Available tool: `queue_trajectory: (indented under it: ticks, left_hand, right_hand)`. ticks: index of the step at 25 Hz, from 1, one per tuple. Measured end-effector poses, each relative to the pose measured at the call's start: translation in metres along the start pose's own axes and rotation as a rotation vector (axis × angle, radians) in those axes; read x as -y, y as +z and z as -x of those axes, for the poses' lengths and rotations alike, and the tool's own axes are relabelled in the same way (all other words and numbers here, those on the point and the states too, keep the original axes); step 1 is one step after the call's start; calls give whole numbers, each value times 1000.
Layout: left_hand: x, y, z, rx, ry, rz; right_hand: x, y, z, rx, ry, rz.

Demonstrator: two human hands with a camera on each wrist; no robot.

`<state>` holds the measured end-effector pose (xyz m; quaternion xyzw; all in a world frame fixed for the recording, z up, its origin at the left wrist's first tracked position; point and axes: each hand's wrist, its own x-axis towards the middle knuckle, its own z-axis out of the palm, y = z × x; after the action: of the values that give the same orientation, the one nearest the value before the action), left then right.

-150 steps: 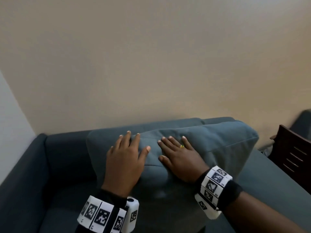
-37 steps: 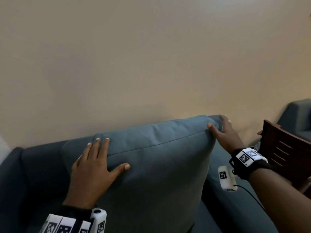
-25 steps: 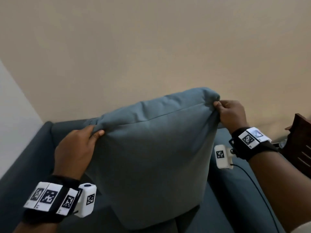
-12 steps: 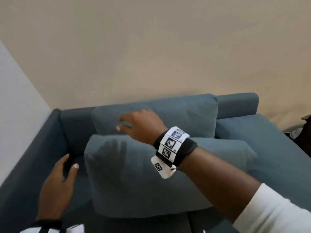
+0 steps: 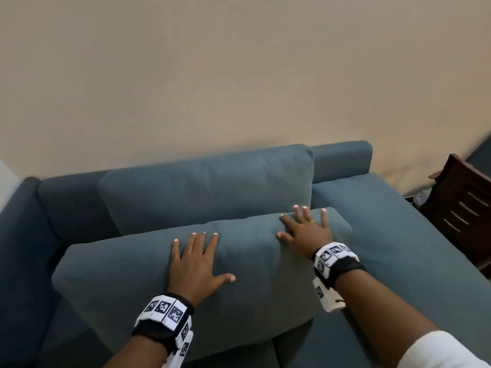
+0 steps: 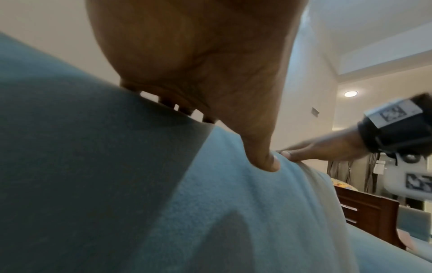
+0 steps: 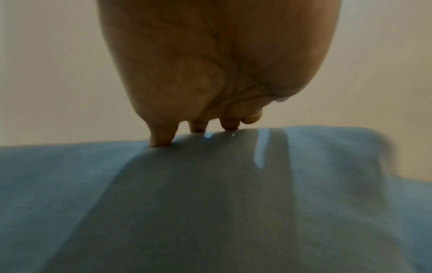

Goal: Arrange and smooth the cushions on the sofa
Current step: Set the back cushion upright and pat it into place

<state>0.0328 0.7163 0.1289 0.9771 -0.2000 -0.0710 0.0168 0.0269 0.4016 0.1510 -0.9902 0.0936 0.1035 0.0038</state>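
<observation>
Cushions on the blue sofa [image 5: 414, 235] — both palms flat on the front one, smoothing.

At nine o'clock sits the sofa's arm [image 5: 21, 235]; the front cushion [image 5: 111, 282] lies across the seat just ahead of it, leaning toward the back cushion [image 5: 207, 187] that stands upright at twelve o'clock against the backrest. The left hand [image 5: 195, 266] rests near the middle of the front cushion, fingers straight and spread, gripping nothing. At about two o'clock the right hand [image 5: 305, 231] presses the cushion's upper right corner the same way — fingers splayed, nothing held. A dark wooden chair [image 5: 462, 205] stands at three o'clock. Smoothing looks to be the step in hand; next, I'd judge, the front cushion needs lifting by its top corners and standing beside the back one.
</observation>
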Motion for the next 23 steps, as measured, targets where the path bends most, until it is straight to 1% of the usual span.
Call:
queue_trajectory:
  ticks: [2,3,4,5,7,9,10,11,12,15,17,19,21,23]
  left_hand:
    - [-11,0,-14,-47,-43,3]
    - [-14,-1,-20,-56,-69,-21]
    - [-16,-2,-23,-8,-102,-42]
    - [-18,-5,-25,44,-126,-69]
    - [-26,-15,-28,103,-148,-123]
    - [-42,-26,-31,148,-198,-131]
    - [-51,-29,-32,160,-213,-104]
    - [-61,-30,-35,161,-193,-65]
    - [-73,-32,-41,129,-127,-32]
    - [-128,-41,-62,-76,216,43]
    - [-168,-43,-72,-102,375,33]
    - [-197,-45,-80,-118,447,-12]
    - [-214,-45,-87,-126,447,-66]
    - [-229,-41,-91,-87,436,-100]
  right_hand:
    - [-77,13,6,13,221,-179]
    - [-111,15,9,33,299,-294]
    - [-137,16,10,54,349,-432]
    - [-154,19,7,69,364,-561]
    - [-163,21,-1,48,299,-746]
    - [-151,23,-9,9,202,-912]
    - [-142,31,-13,-34,169,-978]
    - [-132,38,-16,-105,151,-1013]
    - [-121,42,-16,-173,148,-1038]
    - [-97,46,-14,-281,104,-1080]
    - [-89,35,-1,-302,14,-1118]
    - [-87,27,11,-224,-110,-1166]
    - [-97,28,20,-120,-157,-1205]
    - [-115,46,25,-60,-164,-1240]
